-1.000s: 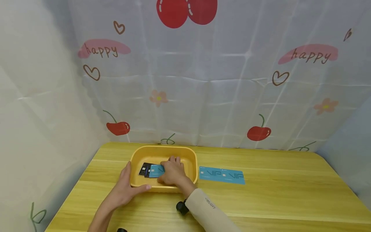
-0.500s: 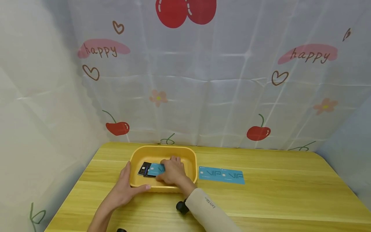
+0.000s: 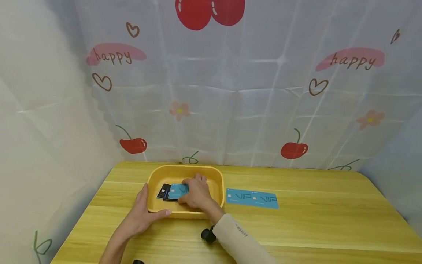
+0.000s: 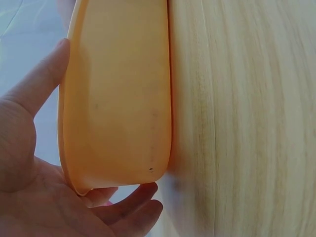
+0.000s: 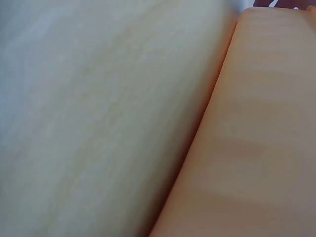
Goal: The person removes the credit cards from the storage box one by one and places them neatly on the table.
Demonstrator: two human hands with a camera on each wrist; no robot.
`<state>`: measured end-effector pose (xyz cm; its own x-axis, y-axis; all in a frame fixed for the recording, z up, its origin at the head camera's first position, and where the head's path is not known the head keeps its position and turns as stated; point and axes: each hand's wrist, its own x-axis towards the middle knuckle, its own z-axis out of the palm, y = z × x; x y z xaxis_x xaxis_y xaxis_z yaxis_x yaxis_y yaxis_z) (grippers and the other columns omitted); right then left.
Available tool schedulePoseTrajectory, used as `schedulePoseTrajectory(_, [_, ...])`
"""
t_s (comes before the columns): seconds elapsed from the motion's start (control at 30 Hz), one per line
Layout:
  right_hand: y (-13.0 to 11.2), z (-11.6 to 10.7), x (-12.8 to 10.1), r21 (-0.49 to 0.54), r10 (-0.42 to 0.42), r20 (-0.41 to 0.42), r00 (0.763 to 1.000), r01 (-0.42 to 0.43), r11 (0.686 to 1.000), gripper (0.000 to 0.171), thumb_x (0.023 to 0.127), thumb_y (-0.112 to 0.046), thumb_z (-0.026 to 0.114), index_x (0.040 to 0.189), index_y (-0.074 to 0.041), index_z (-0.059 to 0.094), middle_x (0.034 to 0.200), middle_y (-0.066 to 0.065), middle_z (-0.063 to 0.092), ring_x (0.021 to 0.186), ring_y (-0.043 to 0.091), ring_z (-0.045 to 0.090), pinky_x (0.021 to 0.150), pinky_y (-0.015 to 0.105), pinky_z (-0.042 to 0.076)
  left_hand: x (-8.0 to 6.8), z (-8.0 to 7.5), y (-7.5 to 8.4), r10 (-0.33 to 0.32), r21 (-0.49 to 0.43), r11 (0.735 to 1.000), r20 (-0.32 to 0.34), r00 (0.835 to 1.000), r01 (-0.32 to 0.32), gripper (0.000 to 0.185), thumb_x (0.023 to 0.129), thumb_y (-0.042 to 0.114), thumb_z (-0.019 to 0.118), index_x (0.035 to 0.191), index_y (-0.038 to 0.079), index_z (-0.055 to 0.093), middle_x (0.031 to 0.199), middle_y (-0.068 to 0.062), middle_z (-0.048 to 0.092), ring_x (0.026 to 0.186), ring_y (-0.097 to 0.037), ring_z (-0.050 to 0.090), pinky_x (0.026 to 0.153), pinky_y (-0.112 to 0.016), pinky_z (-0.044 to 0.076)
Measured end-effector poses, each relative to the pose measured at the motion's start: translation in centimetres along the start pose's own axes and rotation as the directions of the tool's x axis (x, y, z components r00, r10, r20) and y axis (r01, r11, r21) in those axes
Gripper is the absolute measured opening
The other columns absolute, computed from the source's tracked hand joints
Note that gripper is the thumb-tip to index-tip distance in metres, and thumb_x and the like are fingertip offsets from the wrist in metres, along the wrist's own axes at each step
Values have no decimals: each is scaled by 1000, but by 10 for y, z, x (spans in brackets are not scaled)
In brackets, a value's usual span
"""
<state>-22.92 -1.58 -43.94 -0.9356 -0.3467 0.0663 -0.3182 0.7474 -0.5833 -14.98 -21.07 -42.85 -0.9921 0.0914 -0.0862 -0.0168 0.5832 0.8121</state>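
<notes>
Head view: inside a yellow tray at left, the right hand pinches a blue card over dark cards; the left hand, fingers extended, braces the tray's near-left corner. A slack pinch could drop the blue card; lifting might drag dark ones along.

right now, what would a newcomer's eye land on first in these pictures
Probably the big red shapes atop the patterned backdrop. Then the yellow tub on the wooden table: the left hand rests against its rim while the right hand holds a blue card inside. Two more blue cards lie flat right of it.
</notes>
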Motion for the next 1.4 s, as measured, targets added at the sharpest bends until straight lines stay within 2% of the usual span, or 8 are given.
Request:
schedulePoseTrajectory(0.23, [-1, -4, -2, 99, -5, -11, 1000, 6, 995, 59, 69, -23, 91, 122, -9, 70, 103, 4, 47, 99, 24, 37, 78, 32, 38, 1, 1, 0, -14, -4, 1000, 1, 1000, 14, 127, 81, 40, 82, 153, -6, -12, 157, -31, -1, 143, -46, 10, 113, -60, 16])
schedulePoseTrajectory(0.47, [-3, -4, -3, 155, -40, -36, 999, 45, 987, 56, 70, -24, 90, 120, -6, 71, 98, 1, 46, 97, 22, 37, 77, 30, 37, -1, -1, -1, -28, 2, 1000, 2, 1000, 28, 127, 81, 40, 82, 153, -5, -12, 156, -31, 0, 141, -45, 13, 113, -60, 17])
schedulePoseTrajectory(0.73, [-4, -5, -6, 262, -16, -21, 1000, 21, 965, 59, 70, -23, 90, 121, -3, 70, 98, 0, 47, 96, 21, 39, 77, 32, 39, -3, -1, -2, -45, 18, 999, 21, 999, 45, 127, 81, 40, 81, 152, -8, -13, 156, -33, -1, 142, -48, 11, 112, -61, 17])
schedulePoseTrajectory(1.0, [-5, -13, -14, 240, -44, -58, 997, 57, 969, 59, 73, -26, 89, 124, -4, 69, 99, -1, 46, 97, 20, 39, 76, 30, 39, -3, 1, -3, -38, 1, 999, 7, 999, 38, 127, 81, 41, 81, 153, -6, -12, 156, -32, -1, 143, -47, 11, 113, -61, 17])
schedulePoseTrajectory(1.2, [0, -21, -21, 230, -57, -95, 994, 77, 970, 58, 74, -26, 87, 124, -3, 68, 102, 1, 45, 99, 21, 38, 77, 34, 38, -2, 1, -1, -6, 5, 1000, -8, 1000, 6, 127, 80, 39, 82, 153, -6, -11, 156, -33, 2, 141, -46, 14, 112, -60, 18])
schedulePoseTrajectory(1.4, [5, -31, -29, 232, -74, -117, 990, 100, 967, 57, 74, -26, 87, 123, -3, 68, 102, 2, 44, 100, 22, 38, 78, 35, 39, 0, 1, 0, -3, 1, 1000, -18, 1000, 3, 126, 80, 39, 83, 153, -5, -10, 156, -32, 3, 141, -45, 15, 113, -59, 17])
